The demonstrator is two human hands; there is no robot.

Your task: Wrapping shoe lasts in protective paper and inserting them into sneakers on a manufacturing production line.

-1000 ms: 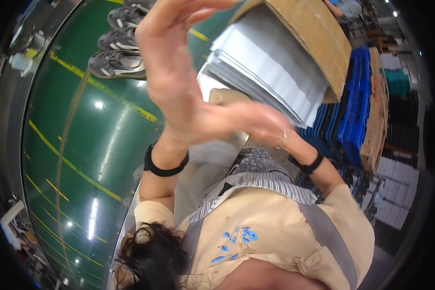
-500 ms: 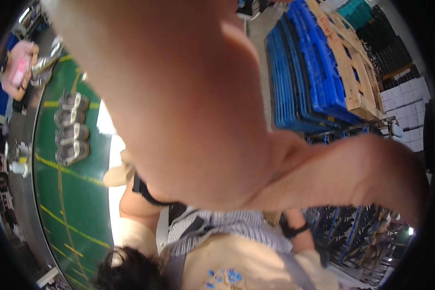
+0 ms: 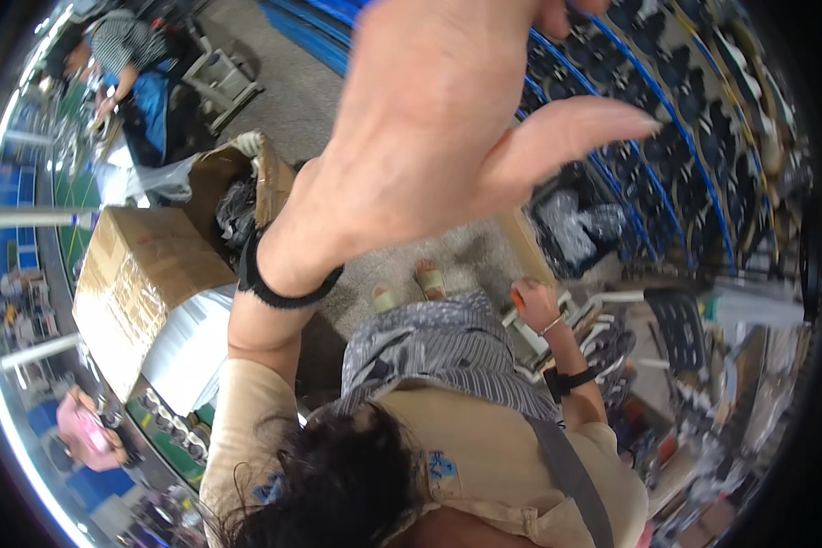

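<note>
1. Orange object (image 3: pixel 518 299), small, kind unclear: in the right hand, right of the apron (image 3: pixel 438 352).
2. Right hand (image 3: pixel 538 308): fingers closed around it.
3. Left hand (image 3: pixel 429 128): raised, thumb spread from fingers, some cut off by frame.
4. Left: carton (image 3: pixel 123 306) with white sheets (image 3: pixel 192 352).
5. Far right: rack (image 3: pixel 694 169) of dark pieces.
6. Far left: co-worker (image 3: pixel 128 55), striped top.

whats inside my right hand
Part of a small orange thing shows in the right hand; the hand covers the rest, so its full shape cannot be told.
</note>
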